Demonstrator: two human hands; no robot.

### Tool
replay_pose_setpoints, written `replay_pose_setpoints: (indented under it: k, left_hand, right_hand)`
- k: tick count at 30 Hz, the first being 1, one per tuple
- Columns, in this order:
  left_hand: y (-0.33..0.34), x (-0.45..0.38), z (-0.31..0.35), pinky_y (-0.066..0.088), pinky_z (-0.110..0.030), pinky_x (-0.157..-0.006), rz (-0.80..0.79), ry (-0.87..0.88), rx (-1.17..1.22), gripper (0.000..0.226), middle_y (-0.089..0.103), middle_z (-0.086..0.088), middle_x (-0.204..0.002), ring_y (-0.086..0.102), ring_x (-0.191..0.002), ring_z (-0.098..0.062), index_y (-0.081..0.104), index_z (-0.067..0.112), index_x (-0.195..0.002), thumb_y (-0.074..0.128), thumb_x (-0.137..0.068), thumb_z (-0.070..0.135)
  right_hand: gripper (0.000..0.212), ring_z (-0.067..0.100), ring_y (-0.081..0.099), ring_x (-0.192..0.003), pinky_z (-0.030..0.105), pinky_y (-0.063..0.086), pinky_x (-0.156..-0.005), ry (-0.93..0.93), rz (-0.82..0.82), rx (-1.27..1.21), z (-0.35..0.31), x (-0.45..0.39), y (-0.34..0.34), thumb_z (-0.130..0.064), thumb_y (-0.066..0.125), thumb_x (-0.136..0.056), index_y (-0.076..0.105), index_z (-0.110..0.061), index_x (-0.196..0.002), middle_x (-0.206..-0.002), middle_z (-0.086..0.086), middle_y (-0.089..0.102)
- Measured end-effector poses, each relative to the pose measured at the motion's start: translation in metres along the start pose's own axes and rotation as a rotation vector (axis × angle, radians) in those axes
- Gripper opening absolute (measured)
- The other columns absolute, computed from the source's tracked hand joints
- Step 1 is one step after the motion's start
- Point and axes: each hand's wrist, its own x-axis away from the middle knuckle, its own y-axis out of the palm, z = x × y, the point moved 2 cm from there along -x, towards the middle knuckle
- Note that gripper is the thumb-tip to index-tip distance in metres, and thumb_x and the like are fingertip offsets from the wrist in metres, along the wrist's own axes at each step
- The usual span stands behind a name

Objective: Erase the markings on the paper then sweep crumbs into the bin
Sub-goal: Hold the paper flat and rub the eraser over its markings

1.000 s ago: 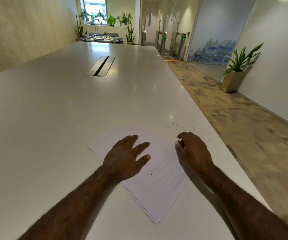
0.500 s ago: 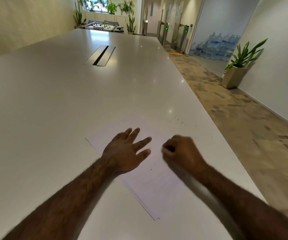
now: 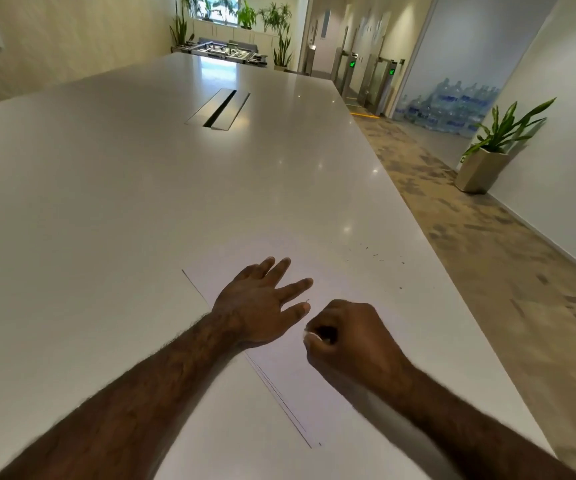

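A thin stack of white paper [image 3: 317,382] lies askew near the right edge of a long white table [image 3: 106,209], its corners pointing toward and away from the person. The left hand [image 3: 259,306] rests flat on the far left part of the top sheet, fingers straight and spread, holding nothing. Just to its right, the right hand [image 3: 349,337] sits on the sheet with its fingers curled into a fist around a small white object [image 3: 312,337], only a sliver of which peeks out beside the thumb; too little shows to say for certain what it is. Beyond the paper, toward the table's right edge, a scatter of small dark crumbs [image 3: 375,254] lies on the bare tabletop, apart from both hands. Farther up the middle of the table there is a metal cable slot [image 3: 218,109]. On the carpeted floor to the right, a potted plant [image 3: 487,150] stands against the white wall.
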Motion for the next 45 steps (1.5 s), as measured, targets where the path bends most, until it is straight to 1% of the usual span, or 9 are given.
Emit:
replay_pose_setpoints:
  k: [7,12,18,22,27,31,33,37,45]
  left_hand:
    - [0.002,0.000,-0.002,0.002,-0.035,-0.122,0.002,-0.008,0.014,0.056,-0.006,0.011,-0.163,-0.007,-0.150,-0.014,0.004,0.055,-0.148,0.007,-0.094,0.068]
    - [-0.003,-0.002,-0.008,0.003,-0.025,-0.120,0.023,-0.011,0.295,0.057,0.008,0.014,-0.162,0.003,-0.148,-0.003,0.001,0.042,-0.154,0.003,-0.099,0.057]
    - [-0.009,-0.002,-0.008,0.000,-0.014,-0.113,0.004,-0.070,0.443,0.055,0.010,0.015,-0.161,0.005,-0.146,0.002,0.002,0.036,-0.155,0.009,-0.103,0.050]
    - [-0.010,0.000,-0.010,0.002,-0.017,-0.116,0.010,-0.083,0.454,0.056,0.009,0.013,-0.162,0.006,-0.147,0.001,0.001,0.033,-0.155,0.010,-0.102,0.050]
    - [-0.012,0.001,-0.008,0.000,-0.013,-0.111,0.010,-0.094,0.462,0.057,0.006,0.013,-0.162,0.005,-0.147,0.001,0.002,0.027,-0.156,0.011,-0.103,0.048]
    - [-0.004,-0.001,-0.013,0.006,-0.025,-0.121,0.054,-0.109,0.523,0.061,0.011,0.018,-0.160,0.008,-0.147,0.000,0.008,0.034,-0.156,0.013,-0.100,0.058]
    - [-0.001,-0.001,-0.013,0.006,-0.024,-0.120,0.070,-0.096,0.472,0.060,0.013,0.020,-0.158,0.008,-0.147,0.001,0.011,0.035,-0.155,0.016,-0.100,0.057]
    - [0.001,0.003,-0.003,0.007,-0.029,-0.121,0.098,0.039,0.095,0.056,0.009,0.010,-0.163,0.005,-0.150,-0.010,0.019,0.037,-0.153,0.012,-0.099,0.048]
    - [-0.001,0.000,0.000,-0.002,-0.035,-0.121,-0.013,0.031,0.022,0.047,-0.007,0.014,-0.162,-0.009,-0.150,-0.013,0.005,0.057,-0.147,0.007,-0.100,0.056]
  right_hand:
    - [0.028,0.024,0.063,-0.100,0.031,0.047,-0.089,0.350,0.134,0.116,0.039,-0.024,-0.027,-0.027,0.057,-0.093,0.068,-0.013,-0.114,-0.109,0.008,0.067]
    - [0.028,0.030,0.066,-0.095,0.042,0.052,-0.095,0.456,-0.640,-1.149,-0.027,0.012,-0.013,-0.013,0.055,-0.096,0.061,0.009,-0.112,-0.099,0.020,0.067]
    - [0.019,0.029,0.062,-0.082,0.045,0.054,-0.089,0.694,0.201,-1.206,0.033,-0.024,-0.030,-0.003,0.041,-0.100,0.055,0.009,-0.104,-0.090,0.023,0.060]
    - [0.026,0.036,0.064,-0.095,0.039,0.058,-0.087,0.573,-0.585,-1.222,0.001,0.003,-0.020,-0.004,0.047,-0.097,0.056,0.015,-0.111,-0.103,0.028,0.064]
    - [0.026,0.027,0.056,-0.072,0.033,0.056,-0.071,0.727,0.234,-1.298,0.045,-0.046,-0.023,0.004,0.040,-0.097,0.060,-0.005,-0.084,-0.072,0.012,0.059]
    - [0.022,0.035,0.065,-0.094,0.045,0.054,-0.093,0.666,-0.357,-1.328,0.005,-0.033,-0.005,-0.001,0.046,-0.096,0.059,0.013,-0.107,-0.097,0.025,0.067]
    - [0.017,0.032,0.065,-0.091,0.039,0.056,-0.089,0.715,-0.230,-1.368,0.011,-0.041,0.002,0.003,0.047,-0.093,0.061,0.010,-0.099,-0.085,0.019,0.069]
    - [0.015,0.024,0.060,-0.089,0.030,0.045,-0.078,0.677,0.446,-0.502,0.066,-0.061,-0.023,-0.013,0.048,-0.095,0.063,-0.011,-0.094,-0.089,0.005,0.067]
    - [0.017,0.019,0.064,-0.085,0.027,0.049,-0.078,0.222,0.174,0.060,0.043,-0.017,-0.009,-0.024,0.062,-0.089,0.069,-0.013,-0.099,-0.094,0.003,0.068]
